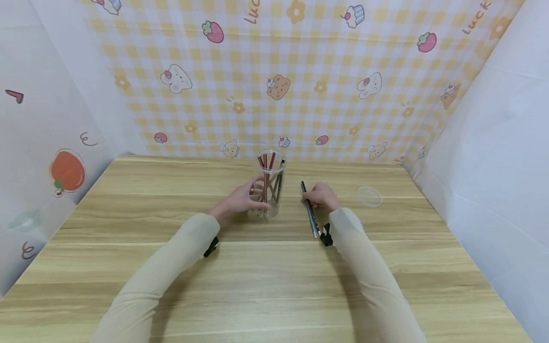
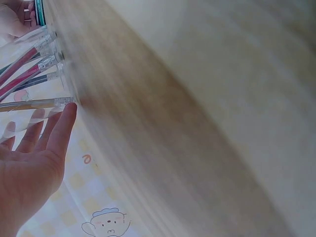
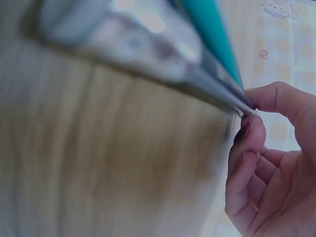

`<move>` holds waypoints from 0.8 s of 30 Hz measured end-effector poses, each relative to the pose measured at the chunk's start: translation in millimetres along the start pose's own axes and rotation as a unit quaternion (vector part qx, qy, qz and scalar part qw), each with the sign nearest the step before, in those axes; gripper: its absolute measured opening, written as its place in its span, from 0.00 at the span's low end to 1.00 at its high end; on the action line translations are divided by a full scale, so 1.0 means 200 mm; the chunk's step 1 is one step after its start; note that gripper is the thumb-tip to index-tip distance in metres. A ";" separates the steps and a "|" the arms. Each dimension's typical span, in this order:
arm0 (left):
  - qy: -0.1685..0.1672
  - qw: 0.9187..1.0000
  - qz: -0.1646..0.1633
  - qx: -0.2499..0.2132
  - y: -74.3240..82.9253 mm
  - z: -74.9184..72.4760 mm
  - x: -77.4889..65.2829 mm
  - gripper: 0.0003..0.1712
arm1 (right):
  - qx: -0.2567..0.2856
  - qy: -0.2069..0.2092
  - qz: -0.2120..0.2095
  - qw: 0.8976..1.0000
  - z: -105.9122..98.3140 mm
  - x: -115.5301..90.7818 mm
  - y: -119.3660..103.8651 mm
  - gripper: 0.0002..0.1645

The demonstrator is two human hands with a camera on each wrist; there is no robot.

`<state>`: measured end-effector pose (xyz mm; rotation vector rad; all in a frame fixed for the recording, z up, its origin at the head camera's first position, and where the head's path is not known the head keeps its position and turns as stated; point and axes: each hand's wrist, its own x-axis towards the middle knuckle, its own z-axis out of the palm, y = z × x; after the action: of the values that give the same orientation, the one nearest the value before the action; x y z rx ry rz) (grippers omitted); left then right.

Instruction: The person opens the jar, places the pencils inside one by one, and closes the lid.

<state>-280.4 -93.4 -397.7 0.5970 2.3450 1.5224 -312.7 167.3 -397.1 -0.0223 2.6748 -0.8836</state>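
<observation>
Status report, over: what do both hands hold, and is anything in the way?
Left hand round upright cup, pens inside. Right hand pinching dark pens, apart from cup. Clear disc farther right, not between hands.

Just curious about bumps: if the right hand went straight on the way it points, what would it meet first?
Beyond the pencils it pinches, the right hand would likely meet the clear cup, though depth is uncertain.

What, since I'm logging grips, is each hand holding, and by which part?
The right hand pinches dark pencil-like sticks near their far end; the left hand holds the clear cup around its side.
</observation>
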 end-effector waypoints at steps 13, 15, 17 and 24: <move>-0.010 1.000 -0.002 -0.010 0.13 -0.01 -0.07 0.49 | 0.184 0.060 -0.103 0.976 -0.22 -0.07 -0.03 0.11; -0.010 1.000 -0.003 -0.013 0.13 0.00 -0.07 0.49 | 0.202 0.078 -0.125 0.968 -0.25 -0.08 -0.05 0.12; -0.010 1.000 -0.004 -0.016 0.12 0.00 -0.06 0.49 | 0.220 0.097 -0.145 0.960 -0.27 -0.10 -0.07 0.14; -0.007 1.000 -0.003 -0.023 0.03 -0.01 -0.01 0.53 | 0.297 0.154 -0.206 0.920 -0.35 -0.18 -0.17 0.14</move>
<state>-277.8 -93.3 -392.1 0.5885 2.2914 1.5605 -303.4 184.5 -315.1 -0.3400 2.5855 -1.9481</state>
